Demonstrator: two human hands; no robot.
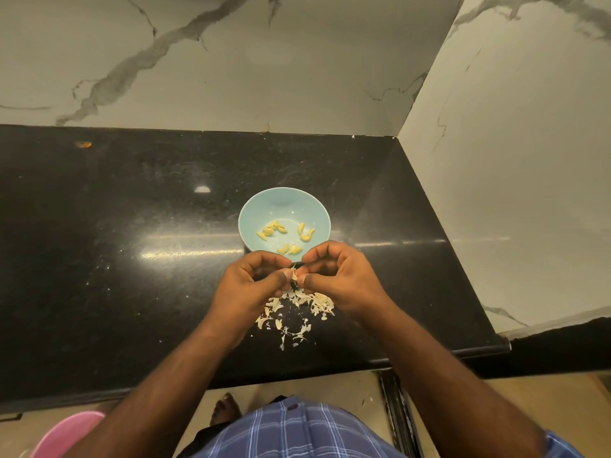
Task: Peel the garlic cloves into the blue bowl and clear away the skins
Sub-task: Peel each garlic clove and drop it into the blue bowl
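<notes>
Just before the blue bowl point(284, 206), we pinch one garlic clove point(294, 275) between our left hand point(256, 282) and right hand point(334, 276). Flakes could drift from the skins point(297, 309) below onto the peeled cloves point(281, 234).

Dim warm light, glare streaks across the glossy black counter point(132, 226), wide-angle bending at edges.

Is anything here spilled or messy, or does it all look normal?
Only the papery garlic skins stand out: they lie scattered on the black counter beneath both hands, outside the blue bowl. The peeled cloves sit inside the bowl. Nothing looks damaged.
</notes>
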